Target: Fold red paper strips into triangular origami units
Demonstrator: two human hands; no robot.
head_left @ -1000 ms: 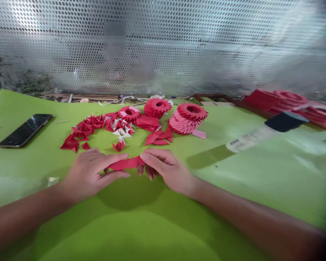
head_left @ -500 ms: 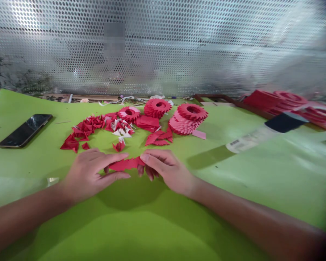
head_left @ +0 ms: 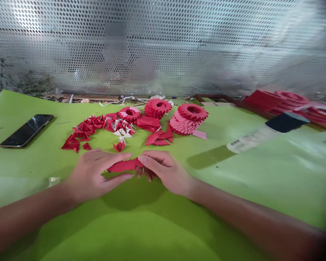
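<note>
the left hand [head_left: 93, 174] and the right hand [head_left: 164, 172] are close together, low in the middle of the view, and they hold a strip of red paper [head_left: 123, 165] up just over the green surface [head_left: 233, 192]. the strip is flat and has a jagged edge, and it lies between the two hands. the left grip is nearly closed: the thumb sits under the strip's left end and the fingers reach over it. the right grip is closed too, with the first finger and thumb pinching the strip's right end and the other fingers curled below. right in front of the hands is a big curved spread of small folded red triangles [head_left: 87, 127], with some white-sided triangles [head_left: 122, 131] mixed in. behind them are round, spiky paper rings with holes in the middle: a small red ring [head_left: 129, 114], a fat red ring [head_left: 157, 108], and a tall pink and red stack of rings [head_left: 189, 119]. a neat pile of red paper [head_left: 148, 123] sits between the rings and the triangles. a black phone [head_left: 27, 131] lies on the left, well apart from the hands. more red paper stacks [head_left: 271, 101] lie far off on the right, and a metal wall with lots of little holes [head_left: 163, 47] stands at the back.
</note>
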